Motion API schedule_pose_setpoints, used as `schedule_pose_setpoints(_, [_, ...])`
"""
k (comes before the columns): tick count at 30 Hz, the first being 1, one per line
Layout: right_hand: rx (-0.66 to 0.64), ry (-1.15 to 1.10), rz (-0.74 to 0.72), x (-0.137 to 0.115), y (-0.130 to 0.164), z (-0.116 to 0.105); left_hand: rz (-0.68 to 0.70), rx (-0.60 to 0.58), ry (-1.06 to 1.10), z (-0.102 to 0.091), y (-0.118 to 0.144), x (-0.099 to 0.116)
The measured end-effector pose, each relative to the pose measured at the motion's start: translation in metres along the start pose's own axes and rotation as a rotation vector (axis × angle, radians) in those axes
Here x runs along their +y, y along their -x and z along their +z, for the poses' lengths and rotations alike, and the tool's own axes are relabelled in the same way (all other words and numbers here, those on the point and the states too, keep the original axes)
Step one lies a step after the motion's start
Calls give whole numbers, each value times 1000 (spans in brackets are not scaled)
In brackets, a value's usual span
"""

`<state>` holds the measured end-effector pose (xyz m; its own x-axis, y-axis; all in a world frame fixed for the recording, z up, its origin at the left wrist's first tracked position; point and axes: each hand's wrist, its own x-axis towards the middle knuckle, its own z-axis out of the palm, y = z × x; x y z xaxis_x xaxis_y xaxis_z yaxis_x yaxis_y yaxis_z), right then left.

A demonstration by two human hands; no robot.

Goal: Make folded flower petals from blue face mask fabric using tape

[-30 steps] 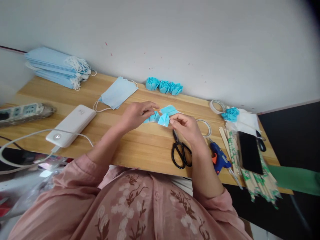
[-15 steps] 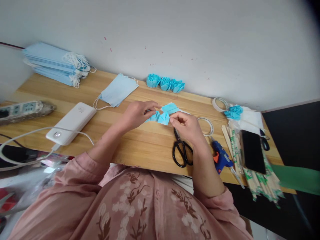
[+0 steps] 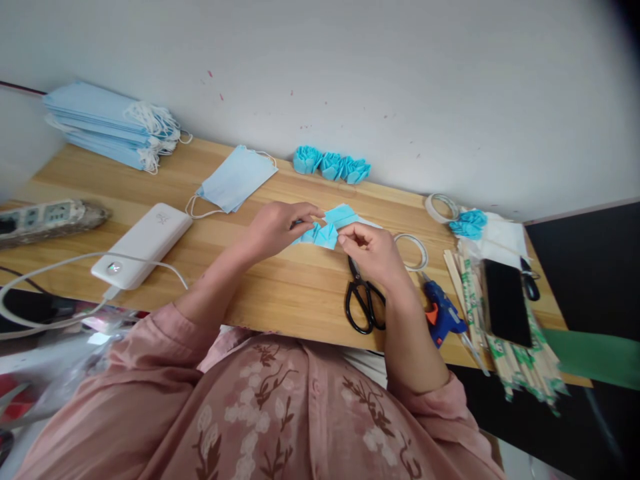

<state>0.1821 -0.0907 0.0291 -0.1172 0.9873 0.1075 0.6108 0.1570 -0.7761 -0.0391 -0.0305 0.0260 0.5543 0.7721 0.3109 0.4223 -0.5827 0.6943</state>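
A piece of folded light-blue paper (image 3: 326,236) with creases is stretched between my two hands above the table. My left hand (image 3: 277,229) pinches its left end, the fingers partly covering it. At its right edge, my right hand (image 3: 370,252) grips with thumb and forefinger. Just behind lies a flat blue sheet (image 3: 341,215), with a white piece beside it partly hidden by my right hand. Black-handled scissors (image 3: 361,303) rest below my right hand, their blades partly covered. A roll of tape (image 3: 413,252) is right of that hand.
Three blue paper flowers (image 3: 331,165) stand by the wall. On the left are stacked masks (image 3: 113,127), loose masks (image 3: 237,179), a power bank (image 3: 143,247) and a power strip (image 3: 50,220). Rightward lie a glue gun (image 3: 443,310), wrapped chopsticks (image 3: 527,363) and a phone (image 3: 507,303).
The right part of the folded paper has tilted slightly between my fingers. Both hands stay in nearly the same place, still gripping it.
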Motion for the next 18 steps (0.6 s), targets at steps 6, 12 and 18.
schedule_pose_setpoints(6, [-13, 16, 4, -2, -1, 0, 6, 5, 1, 1, 0, -1])
schedule_pose_setpoints(12, [-26, 31, 6, -2, -2, -1, -1, 0, 9, 0, 0, 0])
schedule_pose_setpoints(18, [-26, 37, 10, -1, -1, -1, -17, -5, 27, 1, 0, -1])
